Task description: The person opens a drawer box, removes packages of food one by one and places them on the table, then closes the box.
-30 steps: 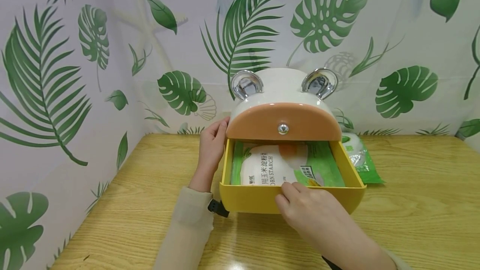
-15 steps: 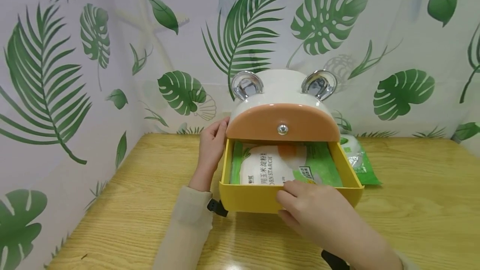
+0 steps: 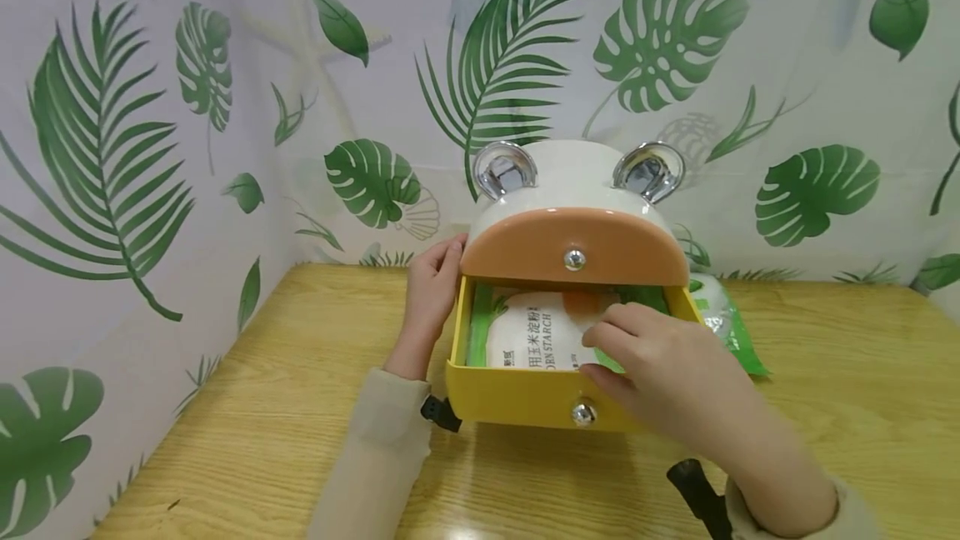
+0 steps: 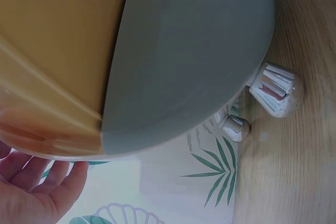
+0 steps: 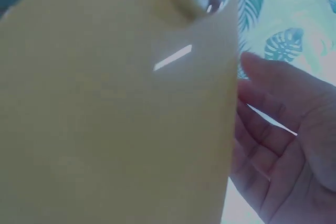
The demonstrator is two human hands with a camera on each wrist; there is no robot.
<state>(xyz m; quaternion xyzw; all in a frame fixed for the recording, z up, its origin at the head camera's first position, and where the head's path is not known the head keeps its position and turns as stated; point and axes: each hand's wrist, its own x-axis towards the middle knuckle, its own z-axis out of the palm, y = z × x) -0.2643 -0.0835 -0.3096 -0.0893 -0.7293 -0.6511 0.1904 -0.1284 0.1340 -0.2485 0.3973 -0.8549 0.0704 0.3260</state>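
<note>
A two-drawer box with a white rounded top, silver ears and an orange upper front stands on the table. Its lower yellow drawer is pulled out, with a silver knob on its front. Inside lies a green and white bag of corn starch. My left hand touches the box's left side, fingertips against it in the left wrist view. Over the drawer's front edge, my right hand reaches in with loosely bent fingers above the bag, holding nothing.
Behind the drawer's right side, another green and white bag lies on the wooden table. A leaf-print cloth covers the wall behind and on the left.
My right hand has left the drawer's front rim and moved up and inward over the bag, so the drawer's knob shows. The left hand stays against the box.
</note>
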